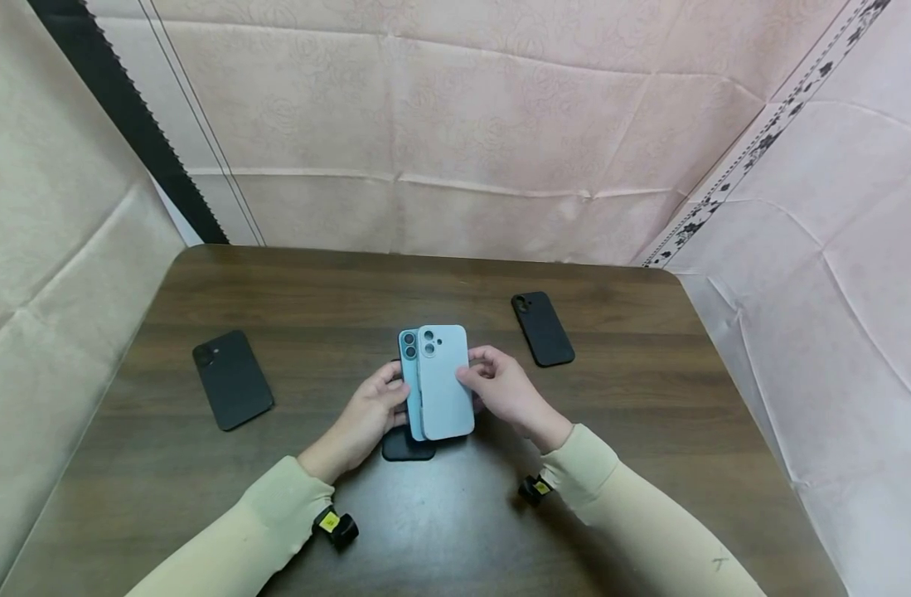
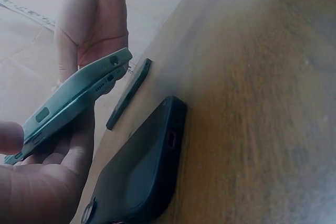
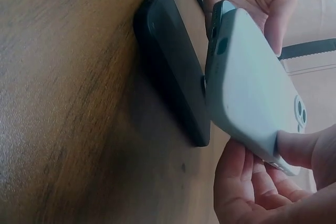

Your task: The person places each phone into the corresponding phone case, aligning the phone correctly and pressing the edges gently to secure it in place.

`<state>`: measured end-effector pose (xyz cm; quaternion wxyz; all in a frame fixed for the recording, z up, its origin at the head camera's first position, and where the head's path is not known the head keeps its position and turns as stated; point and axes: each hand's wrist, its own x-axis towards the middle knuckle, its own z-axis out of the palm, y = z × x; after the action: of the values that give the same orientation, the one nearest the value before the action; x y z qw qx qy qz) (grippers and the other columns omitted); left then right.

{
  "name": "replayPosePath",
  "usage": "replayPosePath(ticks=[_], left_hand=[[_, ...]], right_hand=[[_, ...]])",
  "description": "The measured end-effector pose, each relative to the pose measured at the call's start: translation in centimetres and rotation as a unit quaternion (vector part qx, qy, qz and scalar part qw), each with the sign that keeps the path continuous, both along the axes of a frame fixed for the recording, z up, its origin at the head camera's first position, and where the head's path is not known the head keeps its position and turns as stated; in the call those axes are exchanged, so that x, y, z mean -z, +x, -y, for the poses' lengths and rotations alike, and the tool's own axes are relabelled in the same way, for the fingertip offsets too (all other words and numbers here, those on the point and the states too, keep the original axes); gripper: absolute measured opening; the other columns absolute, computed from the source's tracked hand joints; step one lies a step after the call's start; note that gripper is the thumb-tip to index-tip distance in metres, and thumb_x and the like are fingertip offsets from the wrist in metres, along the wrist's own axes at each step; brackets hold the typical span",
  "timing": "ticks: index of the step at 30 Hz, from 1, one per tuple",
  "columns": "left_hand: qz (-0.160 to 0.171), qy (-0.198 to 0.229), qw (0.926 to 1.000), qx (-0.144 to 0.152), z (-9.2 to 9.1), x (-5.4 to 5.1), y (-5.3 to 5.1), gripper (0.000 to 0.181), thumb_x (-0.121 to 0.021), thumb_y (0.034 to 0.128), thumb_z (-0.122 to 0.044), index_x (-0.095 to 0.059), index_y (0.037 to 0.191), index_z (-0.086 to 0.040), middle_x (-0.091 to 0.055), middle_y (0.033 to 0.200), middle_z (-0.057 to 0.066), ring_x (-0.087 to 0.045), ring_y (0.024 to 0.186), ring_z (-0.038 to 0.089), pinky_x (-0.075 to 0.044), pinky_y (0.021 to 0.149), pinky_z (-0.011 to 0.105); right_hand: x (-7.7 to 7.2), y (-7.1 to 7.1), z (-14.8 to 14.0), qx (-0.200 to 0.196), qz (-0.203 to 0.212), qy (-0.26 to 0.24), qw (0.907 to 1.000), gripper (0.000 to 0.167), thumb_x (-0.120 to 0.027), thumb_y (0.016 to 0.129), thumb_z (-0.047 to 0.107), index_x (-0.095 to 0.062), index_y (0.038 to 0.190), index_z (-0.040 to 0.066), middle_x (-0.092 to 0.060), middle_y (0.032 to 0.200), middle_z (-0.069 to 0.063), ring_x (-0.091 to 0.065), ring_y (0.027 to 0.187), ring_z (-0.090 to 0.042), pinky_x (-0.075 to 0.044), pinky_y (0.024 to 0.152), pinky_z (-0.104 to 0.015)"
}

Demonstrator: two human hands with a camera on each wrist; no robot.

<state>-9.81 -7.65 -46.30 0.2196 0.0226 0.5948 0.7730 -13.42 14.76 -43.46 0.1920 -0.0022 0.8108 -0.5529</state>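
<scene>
Hanging in creases beyond and to either side of a pale blue phone case (image 1: 448, 394), light pinkish cloth (image 1: 485, 116) with a faint swirling pattern walls in the scene. A black band (image 1: 134, 124) with a zigzag edge slants beyond the case to its left; a white border (image 1: 768, 137) printed with dark flowers slants beyond it to its right. Below the case spreads a brown tabletop (image 1: 425, 539) with streaked wood grain, a soft sheen and rounded far corners. Pale yellow-green sleeves (image 1: 268, 514) reach in from the case's near side; the right one bears a dark mark like a letter T.

At the case's left, the left hand (image 1: 373, 410) is partly closed, gripping a light blue smartphone (image 1: 414, 419) with round dark lenses. At the case's right edge, the right hand (image 1: 507, 390) pinches it between thumb and fingers. Smooth and round-cornered, with lens and port cut-outs, the case is held above the table, overlapping the phone but shifted rightward.

Three black rounded rectangles, phones or cases, lie on the table: one (image 1: 233, 381) left of the blue case, one (image 1: 543, 329) beyond it rightward, one (image 1: 407, 448) partly hidden beneath. Black wrist cameras (image 1: 343, 532) carry yellow labels (image 1: 330, 521), too small to read.
</scene>
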Motion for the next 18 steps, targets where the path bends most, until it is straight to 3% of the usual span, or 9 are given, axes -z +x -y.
replayPosePath(ticks=[10,18], left_hand=[[-0.008,-0.009,0.9999,-0.009,-0.29,0.2,-0.01,0.04,-0.05,0.1023,-0.021,-0.039,0.14,-0.011,-0.059,0.131,0.012,-0.058,0.116,0.025,-0.05,0.091,0.042],[-0.025,-0.041,0.9988,-0.012,-0.7,0.35,0.03,0.044,-0.058,0.0986,-0.016,-0.041,0.139,-0.014,-0.059,0.13,0.011,-0.061,0.113,0.025,-0.052,0.088,0.04]], right_hand=[[-0.18,0.24,0.46,-0.021,0.003,-0.025,0.9994,0.026,-0.064,0.095,0.021,-0.058,0.117,0.009,-0.067,0.098,-0.01,-0.066,0.085,-0.024,-0.057,0.072,-0.045],[-0.19,0.42,0.71,-0.027,-0.009,-0.028,0.9992,0.024,-0.065,0.095,0.023,-0.06,0.113,0.008,-0.065,0.099,-0.011,-0.066,0.083,-0.024,-0.057,0.071,-0.045]])
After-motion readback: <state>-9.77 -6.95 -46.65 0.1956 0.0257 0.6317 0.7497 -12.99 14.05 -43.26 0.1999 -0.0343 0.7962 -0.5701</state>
